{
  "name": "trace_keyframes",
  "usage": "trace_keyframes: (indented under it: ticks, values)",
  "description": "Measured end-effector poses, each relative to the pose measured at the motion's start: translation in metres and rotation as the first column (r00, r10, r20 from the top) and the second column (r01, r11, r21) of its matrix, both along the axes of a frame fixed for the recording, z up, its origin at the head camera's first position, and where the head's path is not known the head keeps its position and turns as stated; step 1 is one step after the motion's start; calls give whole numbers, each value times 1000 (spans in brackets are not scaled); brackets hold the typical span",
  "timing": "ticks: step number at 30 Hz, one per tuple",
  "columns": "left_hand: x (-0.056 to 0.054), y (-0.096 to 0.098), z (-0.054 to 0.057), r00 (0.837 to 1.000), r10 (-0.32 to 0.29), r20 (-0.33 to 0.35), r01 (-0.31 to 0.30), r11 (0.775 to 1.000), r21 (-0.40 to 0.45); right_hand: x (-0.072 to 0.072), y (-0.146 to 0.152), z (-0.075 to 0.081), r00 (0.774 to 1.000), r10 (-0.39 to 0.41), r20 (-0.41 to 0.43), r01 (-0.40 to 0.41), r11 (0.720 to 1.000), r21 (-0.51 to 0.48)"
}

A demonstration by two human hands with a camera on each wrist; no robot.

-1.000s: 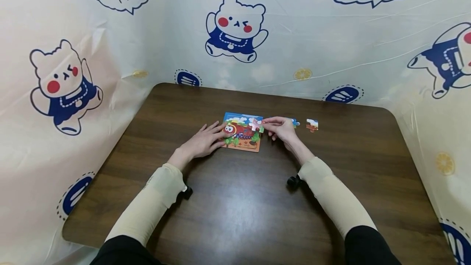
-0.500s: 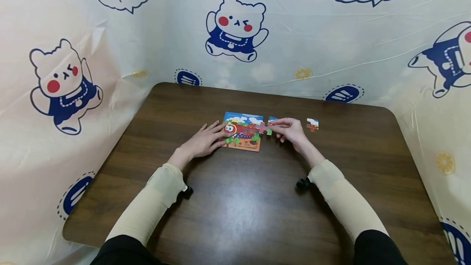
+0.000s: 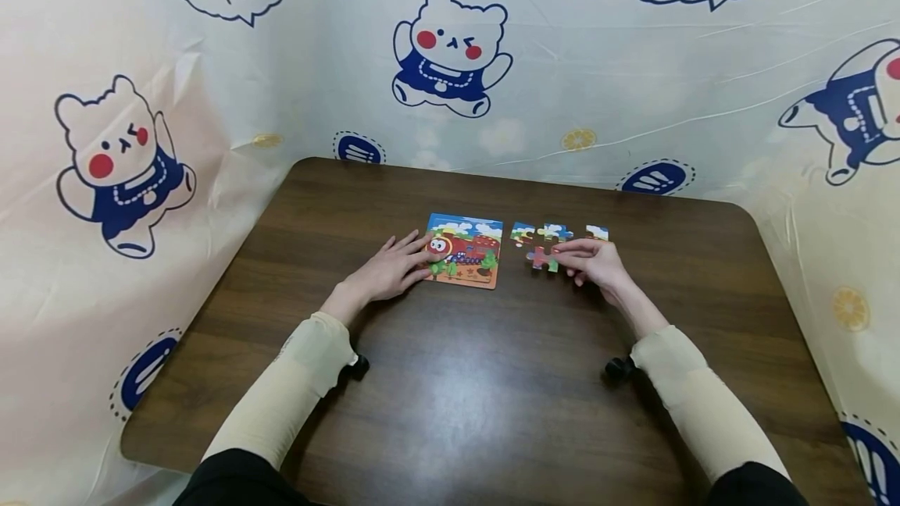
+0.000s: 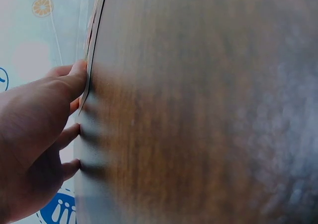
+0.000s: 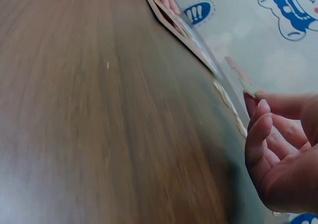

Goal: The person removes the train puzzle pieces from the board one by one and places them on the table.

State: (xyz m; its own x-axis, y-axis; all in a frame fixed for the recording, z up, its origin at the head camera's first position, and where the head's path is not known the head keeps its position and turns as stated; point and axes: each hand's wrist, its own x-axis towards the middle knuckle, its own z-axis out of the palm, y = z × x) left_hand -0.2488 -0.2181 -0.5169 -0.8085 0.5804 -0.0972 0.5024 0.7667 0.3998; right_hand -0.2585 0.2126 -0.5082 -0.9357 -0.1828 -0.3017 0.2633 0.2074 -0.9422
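Observation:
My left hand (image 3: 388,267) rests with spread, straight fingers on the left edge of a puzzle board (image 3: 464,281) printed with a red cartoon train. Seen from the left wrist, the thumb lies along the board's near edge and other fingertips touch the table. To the right of the board, my right hand (image 3: 596,265) pinches a pink and green jigsaw piece (image 3: 540,259) between thumb and index finger. In the right wrist view this piece (image 5: 239,75) is held up edge-on, above the table surface.
Behind the right hand lie loose jigsaw pieces: a blue and white one (image 3: 523,232), a second with clouds (image 3: 555,231), and another (image 3: 597,232) partly covered by the hand. The brown wooden table (image 3: 450,397) backs onto a printed curtain (image 3: 576,61).
My right hand has drawn the pink and green piece off the board's right side, rightward and slightly nearer, uncovering loose pieces behind it. The left hand has stayed in place.

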Motion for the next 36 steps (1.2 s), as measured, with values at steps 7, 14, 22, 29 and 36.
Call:
trace_keyframes:
  ticks: [7,14,22,29,36]
  values:
    - [-1,-1,-2,1000,6,-9,-6,999,-45,8,27,0,998,-39,40,40,999,-13]
    - [-1,0,1,1000,12,-1,-12,999,-50,12,50,0,996,-67,56,68,998,-3]
    - [-1,0,-1,1000,7,-5,-8,998,-58,15,65,-1,994,-93,57,90,995,50]
    - [-1,-1,-1,1000,11,-8,-12,999,-53,9,72,0,998,-65,26,59,983,171]
    - [-1,0,-1,1000,6,-10,-7,999,-50,10,73,-1,998,-61,-18,64,974,219]
